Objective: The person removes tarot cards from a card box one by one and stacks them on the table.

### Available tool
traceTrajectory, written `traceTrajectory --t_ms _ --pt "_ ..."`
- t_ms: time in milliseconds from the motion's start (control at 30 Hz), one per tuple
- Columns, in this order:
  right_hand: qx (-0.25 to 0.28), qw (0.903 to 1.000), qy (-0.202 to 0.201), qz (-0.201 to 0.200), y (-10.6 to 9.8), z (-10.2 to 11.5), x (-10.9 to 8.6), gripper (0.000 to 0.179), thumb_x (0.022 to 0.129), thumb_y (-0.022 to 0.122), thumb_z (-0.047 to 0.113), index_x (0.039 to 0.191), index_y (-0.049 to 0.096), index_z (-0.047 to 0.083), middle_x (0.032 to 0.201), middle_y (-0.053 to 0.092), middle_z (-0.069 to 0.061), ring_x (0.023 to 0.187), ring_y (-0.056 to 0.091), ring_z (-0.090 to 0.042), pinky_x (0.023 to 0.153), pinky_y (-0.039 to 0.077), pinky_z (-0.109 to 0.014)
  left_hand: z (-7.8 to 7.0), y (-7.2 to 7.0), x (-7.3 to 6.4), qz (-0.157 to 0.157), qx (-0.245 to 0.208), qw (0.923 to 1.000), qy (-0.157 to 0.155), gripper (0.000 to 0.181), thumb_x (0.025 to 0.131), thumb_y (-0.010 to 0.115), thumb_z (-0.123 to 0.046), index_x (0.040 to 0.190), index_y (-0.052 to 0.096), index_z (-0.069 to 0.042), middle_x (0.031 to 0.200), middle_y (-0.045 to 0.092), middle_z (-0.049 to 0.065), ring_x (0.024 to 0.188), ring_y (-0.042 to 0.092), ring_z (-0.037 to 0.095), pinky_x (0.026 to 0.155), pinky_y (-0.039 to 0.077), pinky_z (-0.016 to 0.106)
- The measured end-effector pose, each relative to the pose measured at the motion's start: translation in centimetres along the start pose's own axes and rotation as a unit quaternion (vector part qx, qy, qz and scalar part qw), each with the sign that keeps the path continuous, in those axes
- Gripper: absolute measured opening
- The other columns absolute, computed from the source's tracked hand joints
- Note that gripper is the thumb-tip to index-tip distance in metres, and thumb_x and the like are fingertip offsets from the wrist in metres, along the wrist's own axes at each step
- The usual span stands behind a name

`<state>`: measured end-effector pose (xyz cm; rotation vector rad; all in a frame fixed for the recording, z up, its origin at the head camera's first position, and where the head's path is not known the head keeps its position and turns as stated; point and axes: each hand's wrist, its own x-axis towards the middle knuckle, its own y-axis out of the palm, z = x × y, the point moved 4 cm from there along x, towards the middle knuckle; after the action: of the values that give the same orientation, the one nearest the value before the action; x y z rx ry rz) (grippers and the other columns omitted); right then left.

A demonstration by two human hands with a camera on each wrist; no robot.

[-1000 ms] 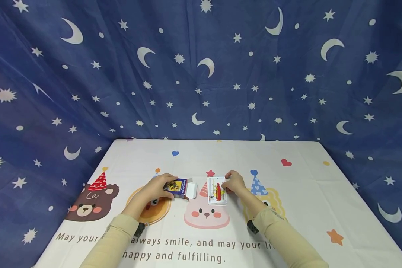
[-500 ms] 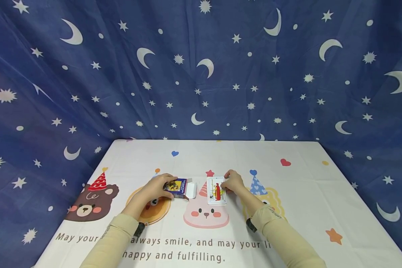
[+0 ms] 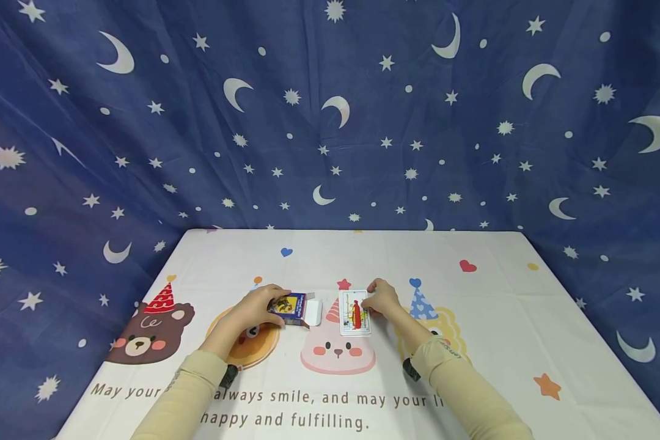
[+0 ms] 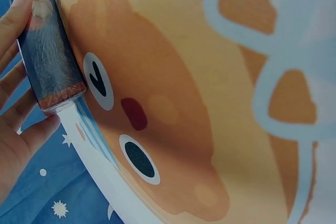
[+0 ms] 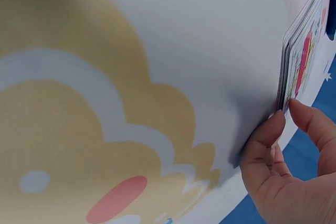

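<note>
In the head view my left hand (image 3: 255, 308) grips a dark blue card box (image 3: 289, 308) by its left end, thumb at the near side and fingers at the far side. Its white flap (image 3: 312, 312) sticks out open toward the right. A small stack of picture cards (image 3: 354, 315) lies right of the box, the top one showing a red-robed figure. My right hand (image 3: 385, 299) pinches the stack's right edge. In the right wrist view, thumb and forefinger hold the layered cards (image 5: 302, 56). The left wrist view shows fingers along the box (image 4: 50, 51); the box's inside is hidden.
A white tablecloth (image 3: 418, 379) printed with cartoon animals and lettering covers the table. A short gap separates the flap from the cards. Behind and to the sides hangs a blue curtain (image 3: 286, 165) with moons and stars.
</note>
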<state>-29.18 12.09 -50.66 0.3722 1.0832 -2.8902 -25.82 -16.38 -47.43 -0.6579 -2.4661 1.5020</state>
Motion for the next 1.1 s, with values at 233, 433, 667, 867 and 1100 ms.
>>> traceTrajectory --t_ms 233,433,667,867,1100 --pt "-0.002 0.9999 0.014 0.004 -0.3 0.6 -0.9 0.034 0.075 0.072 0.001 0.103 0.053 -0.003 0.096 0.06 -0.021 0.059 0.056 -0.018 0.052 0.052 -0.025 0.1 0.1 0.1 0.001 -0.002 1.0 0.0 0.071 0.072 0.081 -0.024 0.134 0.052 -0.006 0.131 0.054 0.016 0.119 0.052 0.034 0.103 0.042 0.049" --pt "0.001 1.0 0.001 0.004 -0.6 1.0 -1.7 0.033 0.076 0.072 0.002 0.103 0.053 -0.004 0.093 0.06 -0.019 0.058 0.053 -0.014 0.051 0.05 -0.021 0.0 0.0 0.1 0.001 0.001 1.0 0.003 0.071 0.072 0.081 -0.023 0.134 0.052 -0.005 0.13 0.054 0.016 0.12 0.052 0.035 0.103 0.042 0.05" --pt "0.013 0.9999 0.005 0.003 -0.6 0.8 -1.5 0.031 0.076 0.071 0.002 0.102 0.055 -0.003 0.089 0.06 -0.017 0.057 0.051 -0.013 0.05 0.049 -0.021 -0.1 -0.1 0.0 -0.004 0.001 1.0 0.004 0.07 0.072 0.081 -0.022 0.133 0.053 -0.003 0.128 0.056 0.017 0.118 0.053 0.035 0.103 0.042 0.049" --pt "0.033 0.9993 0.015 0.002 -0.6 0.6 -1.3 0.025 0.077 0.067 0.0 0.098 0.055 -0.004 0.08 0.058 -0.013 0.055 0.05 -0.012 0.046 0.045 -0.018 -0.2 -0.1 -0.1 -0.002 -0.003 1.0 0.0 0.07 0.073 0.08 -0.023 0.134 0.052 -0.004 0.129 0.055 0.017 0.119 0.052 0.036 0.103 0.041 0.05" --pt "0.056 0.9983 0.018 0.002 -0.6 0.4 -1.2 0.015 0.079 0.06 -0.003 0.093 0.057 -0.004 0.074 0.056 -0.011 0.053 0.05 -0.011 0.044 0.045 -0.018 0.0 -0.1 0.0 -0.003 0.004 1.0 0.005 0.07 0.073 0.08 -0.024 0.133 0.052 -0.004 0.129 0.055 0.017 0.119 0.053 0.035 0.103 0.041 0.05"
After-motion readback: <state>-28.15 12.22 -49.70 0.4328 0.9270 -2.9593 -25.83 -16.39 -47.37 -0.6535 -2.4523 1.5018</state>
